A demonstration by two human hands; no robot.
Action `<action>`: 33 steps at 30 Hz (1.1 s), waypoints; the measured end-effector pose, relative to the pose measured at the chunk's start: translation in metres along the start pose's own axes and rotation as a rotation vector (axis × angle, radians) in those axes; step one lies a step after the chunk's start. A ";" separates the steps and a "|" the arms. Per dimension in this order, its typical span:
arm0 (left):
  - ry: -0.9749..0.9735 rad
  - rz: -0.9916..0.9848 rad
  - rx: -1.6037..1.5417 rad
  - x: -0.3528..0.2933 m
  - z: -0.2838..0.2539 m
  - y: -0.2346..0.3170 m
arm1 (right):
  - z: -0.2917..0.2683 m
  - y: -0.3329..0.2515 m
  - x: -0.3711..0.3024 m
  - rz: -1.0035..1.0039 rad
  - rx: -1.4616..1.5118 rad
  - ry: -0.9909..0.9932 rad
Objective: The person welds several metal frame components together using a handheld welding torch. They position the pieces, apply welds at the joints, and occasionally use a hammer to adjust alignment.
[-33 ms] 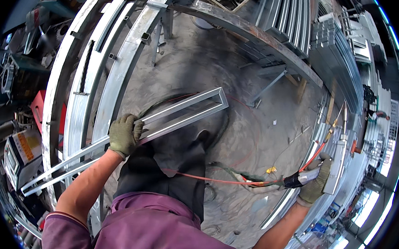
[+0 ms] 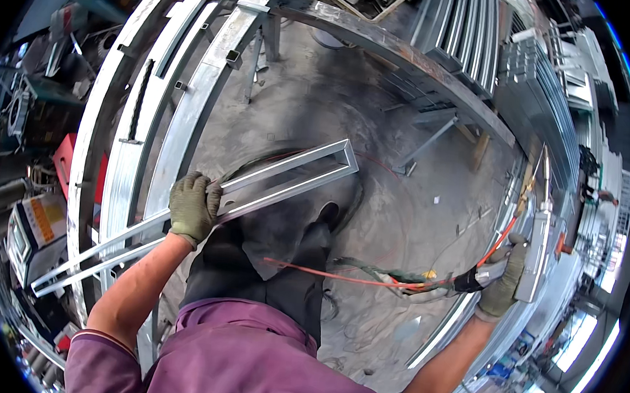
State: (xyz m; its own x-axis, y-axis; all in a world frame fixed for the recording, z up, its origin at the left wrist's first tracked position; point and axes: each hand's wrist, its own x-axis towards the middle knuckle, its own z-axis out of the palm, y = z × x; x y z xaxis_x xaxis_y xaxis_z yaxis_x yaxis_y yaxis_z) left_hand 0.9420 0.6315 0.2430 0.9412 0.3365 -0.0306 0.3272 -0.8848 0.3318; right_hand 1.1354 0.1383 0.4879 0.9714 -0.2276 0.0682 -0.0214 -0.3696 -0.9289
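A long, narrow rectangular frame of silvery metal tube (image 2: 286,193) lies slanted in front of my thighs, its far end up and to the right. My gloved left hand (image 2: 194,206) is closed around the frame near its middle. The frame's other end reaches left over the metal rails. Out to the right, my gloved right hand (image 2: 500,279) grips a welding gun (image 2: 538,248) with a flat grey body and a thin nozzle pointing away from me. A red hose (image 2: 368,279) and a bundled cable run from it toward my legs. My palm hides part of its handle.
Long metal rails (image 2: 213,80) form a rack along my left. A steel beam (image 2: 405,53) crosses the far side. Stacked metal tubes (image 2: 537,95) stand at the far right. A red box (image 2: 63,163) and a machine (image 2: 39,228) are at the left; cables lie on the floor.
The frame's left end has risen slightly, with my left hand still on it. My right hand and the welding gun have shifted a little to the right; both grips are the same.
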 end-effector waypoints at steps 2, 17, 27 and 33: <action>0.087 -0.100 0.109 -0.008 0.014 0.001 | 0.001 0.010 0.046 -0.081 -0.028 -0.105; 0.110 -0.627 0.326 0.002 0.038 0.034 | 0.062 0.115 0.173 -0.318 -0.320 -1.508; 0.080 -0.657 0.345 0.006 0.032 0.038 | 0.105 0.132 0.169 -0.581 -0.123 -1.593; 0.093 -0.656 0.350 0.003 0.038 0.033 | 0.113 0.134 0.170 -0.574 -0.117 -1.603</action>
State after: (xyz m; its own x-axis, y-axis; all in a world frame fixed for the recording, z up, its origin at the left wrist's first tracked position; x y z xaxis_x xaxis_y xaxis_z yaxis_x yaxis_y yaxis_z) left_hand 0.9592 0.5911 0.2180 0.5374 0.8427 -0.0336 0.8413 -0.5385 -0.0473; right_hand 1.3242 0.1515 0.3336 0.1059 0.9877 -0.1153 0.4447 -0.1508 -0.8829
